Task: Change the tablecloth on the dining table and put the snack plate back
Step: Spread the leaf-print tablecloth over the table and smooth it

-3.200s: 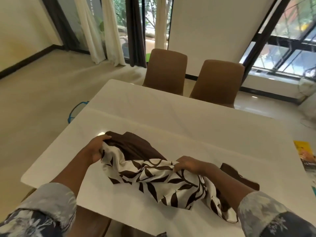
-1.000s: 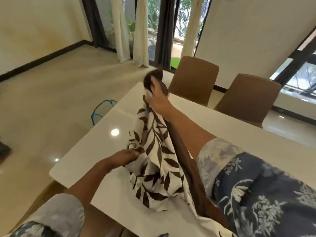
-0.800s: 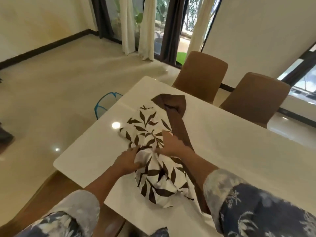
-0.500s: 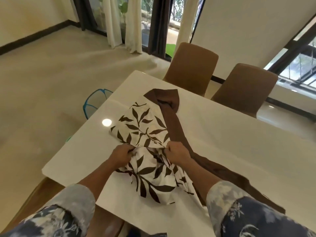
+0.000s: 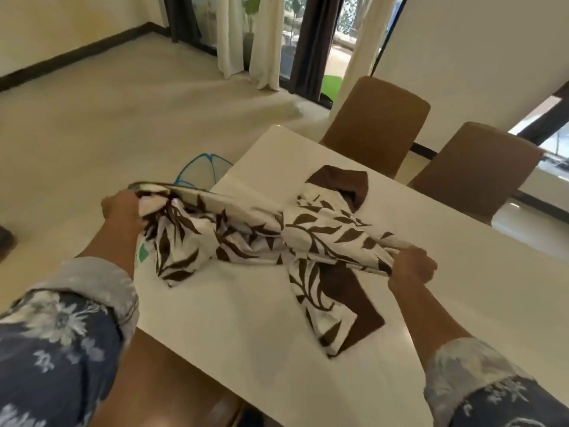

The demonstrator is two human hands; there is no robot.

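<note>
Tablecloth lies bunched on worktop, partly unfolded. Left hand grips one edge, held past the worktop's left end; right hand pinches another. Suggest: draw hands apart evenly, lift to free the folds, then square the hems. Glossy white top; two brown chairs opposite; beige floor. Plate unseen.
</note>
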